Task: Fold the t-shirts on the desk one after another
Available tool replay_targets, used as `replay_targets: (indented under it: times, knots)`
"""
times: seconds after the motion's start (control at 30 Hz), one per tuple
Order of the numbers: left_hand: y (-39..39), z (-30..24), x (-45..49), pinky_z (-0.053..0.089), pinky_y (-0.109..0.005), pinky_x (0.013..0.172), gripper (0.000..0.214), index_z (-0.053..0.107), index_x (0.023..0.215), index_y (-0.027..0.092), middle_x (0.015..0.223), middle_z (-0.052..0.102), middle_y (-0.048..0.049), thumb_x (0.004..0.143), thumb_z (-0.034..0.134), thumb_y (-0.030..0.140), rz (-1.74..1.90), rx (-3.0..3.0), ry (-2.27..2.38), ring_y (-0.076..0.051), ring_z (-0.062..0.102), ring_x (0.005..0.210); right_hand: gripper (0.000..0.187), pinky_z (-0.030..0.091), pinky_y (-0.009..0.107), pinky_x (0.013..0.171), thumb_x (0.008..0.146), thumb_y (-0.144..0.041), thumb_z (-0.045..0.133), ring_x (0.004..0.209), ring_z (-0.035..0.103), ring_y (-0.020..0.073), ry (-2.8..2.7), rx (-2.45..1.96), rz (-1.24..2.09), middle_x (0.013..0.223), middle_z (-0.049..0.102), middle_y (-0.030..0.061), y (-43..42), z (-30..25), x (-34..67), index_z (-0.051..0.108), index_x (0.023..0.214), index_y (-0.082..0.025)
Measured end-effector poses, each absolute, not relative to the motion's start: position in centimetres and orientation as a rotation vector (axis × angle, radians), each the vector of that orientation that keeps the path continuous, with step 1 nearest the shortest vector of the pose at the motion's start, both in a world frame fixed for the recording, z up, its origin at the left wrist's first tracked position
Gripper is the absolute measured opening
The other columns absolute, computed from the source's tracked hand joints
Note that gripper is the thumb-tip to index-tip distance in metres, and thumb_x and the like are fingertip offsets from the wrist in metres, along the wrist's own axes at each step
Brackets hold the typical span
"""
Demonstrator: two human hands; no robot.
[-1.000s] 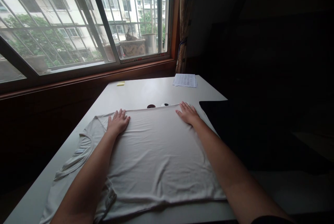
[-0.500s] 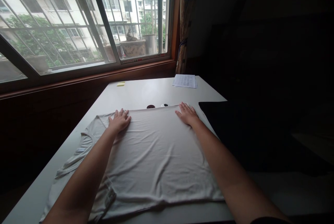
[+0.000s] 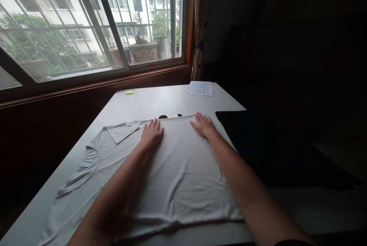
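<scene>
A white T-shirt [image 3: 177, 173] lies spread on the white table [image 3: 160, 100], its neckline toward the left and a sleeve [image 3: 122, 131] folded in over the body. My left hand [image 3: 151, 133] rests flat on the shirt's far edge, fingers stretched out. My right hand [image 3: 203, 124] also lies flat on that far edge, near the shirt's right corner. Both hands press the cloth and hold nothing.
Beyond the shirt sit two small round objects [image 3: 170, 116], a yellow sticky note [image 3: 129, 92] and a sheet of paper [image 3: 200, 88]. A dark cloth [image 3: 258, 142] covers the table's right side. A barred window [image 3: 86, 24] runs behind the table.
My left hand has slid to the right along the shirt's far edge, toward my right hand. The folded sleeve it covered now shows. My right hand has stayed in place.
</scene>
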State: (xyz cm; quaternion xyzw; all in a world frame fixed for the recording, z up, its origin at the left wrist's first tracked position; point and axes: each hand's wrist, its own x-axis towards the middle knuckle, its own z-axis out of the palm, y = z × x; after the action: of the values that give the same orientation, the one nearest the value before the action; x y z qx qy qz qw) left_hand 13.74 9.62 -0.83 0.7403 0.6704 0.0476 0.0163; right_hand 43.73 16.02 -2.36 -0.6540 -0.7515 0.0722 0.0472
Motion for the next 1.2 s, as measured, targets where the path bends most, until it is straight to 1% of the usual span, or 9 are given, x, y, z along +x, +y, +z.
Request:
replay_targets:
  times: [0.07, 0.17, 0.43, 0.7, 0.87, 0.97, 1.07, 1.2]
  knots:
    - [9.9, -1.1, 13.6, 0.016, -0.052, 0.126, 0.067, 0.030, 0.161, 0.017, 0.170, 0.022, -0.0097, 0.104, 0.022, 0.051, 0.172, 2.258, 2.120, -0.028, 0.018, 0.157, 0.078, 0.003, 0.046, 0.127, 0.101, -0.063, 0.017, 0.158, 0.008, 0.0196, -2.293, -1.995, 0.219, 0.172, 0.009, 0.0050, 16.1, -2.4, 43.7, 0.018, 0.164, -0.017]
    - [10.3, -1.3, 13.1, 0.015, -0.053, 0.126, 0.067, 0.030, 0.161, 0.022, 0.170, 0.020, -0.0069, 0.103, 0.022, 0.055, 0.176, 2.223, 2.139, -0.026, 0.015, 0.158, 0.078, 0.004, 0.045, 0.127, 0.101, -0.063, 0.018, 0.158, 0.008, 0.0198, -2.295, -2.003, 0.211, 0.172, 0.010, 0.0048, 16.1, -2.5, 43.8, 0.018, 0.164, -0.018]
    - [10.4, -1.5, 12.7, 0.013, -0.053, 0.126, 0.069, 0.027, 0.162, 0.025, 0.171, 0.018, -0.0046, 0.102, 0.019, 0.059, 0.174, 2.234, 2.133, -0.026, 0.012, 0.158, 0.078, 0.004, 0.046, 0.127, 0.101, -0.063, 0.017, 0.158, 0.008, 0.0207, -2.310, -1.995, 0.212, 0.172, 0.010, 0.0051, 16.3, -2.3, 44.1, 0.018, 0.165, -0.018]
    - [10.6, -1.7, 12.6, 0.011, -0.054, 0.126, 0.071, 0.026, 0.162, 0.023, 0.171, 0.017, -0.0046, 0.102, 0.019, 0.060, 0.173, 2.241, 2.123, -0.026, 0.011, 0.158, 0.079, 0.005, 0.048, 0.127, 0.100, -0.064, 0.016, 0.158, 0.007, 0.0210, -2.317, -1.999, 0.224, 0.172, 0.008, 0.0043, 16.8, -2.4, 44.2, 0.017, 0.165, -0.018]
    - [10.5, -1.8, 12.6, 0.010, -0.055, 0.126, 0.071, 0.025, 0.163, 0.026, 0.171, 0.016, -0.0032, 0.101, 0.017, 0.062, 0.187, 2.229, 2.121, -0.027, 0.010, 0.158, 0.078, 0.005, 0.047, 0.127, 0.101, -0.063, 0.017, 0.158, 0.008, 0.0205, -2.317, -1.978, 0.206, 0.172, 0.009, 0.0048, 16.8, -2.6, 44.2, 0.019, 0.164, -0.018]
    - [10.5, -1.8, 12.6, 0.010, -0.055, 0.126, 0.074, 0.026, 0.163, 0.027, 0.171, 0.016, -0.0016, 0.100, 0.017, 0.065, 0.193, 2.221, 2.134, -0.030, 0.009, 0.158, 0.078, 0.005, 0.047, 0.127, 0.101, -0.063, 0.017, 0.158, 0.008, 0.0206, -2.316, -1.974, 0.207, 0.172, 0.009, 0.0049, 16.8, -2.6, 44.3, 0.018, 0.164, -0.018]
    - [10.5, -1.8, 12.5, 0.009, -0.056, 0.126, 0.077, 0.028, 0.162, 0.028, 0.171, 0.016, 0.0012, 0.098, 0.019, 0.069, 0.200, 2.198, 2.157, -0.038, 0.007, 0.157, 0.079, 0.005, 0.048, 0.127, 0.101, -0.064, 0.017, 0.158, 0.007, 0.0217, -2.317, -1.980, 0.215, 0.172, 0.009, 0.0047, 16.8, -2.5, 44.3, 0.018, 0.165, -0.018]
    - [10.4, -1.8, 12.6, 0.007, -0.061, 0.125, 0.078, 0.030, 0.162, 0.030, 0.171, 0.017, 0.0035, 0.096, 0.020, 0.071, 0.220, 2.187, 2.176, -0.045, 0.006, 0.156, 0.079, 0.006, 0.048, 0.127, 0.101, -0.064, 0.017, 0.158, 0.007, 0.0221, -2.315, -1.974, 0.210, 0.172, 0.010, 0.0046, 16.8, -2.6, 44.3, 0.018, 0.165, -0.017]
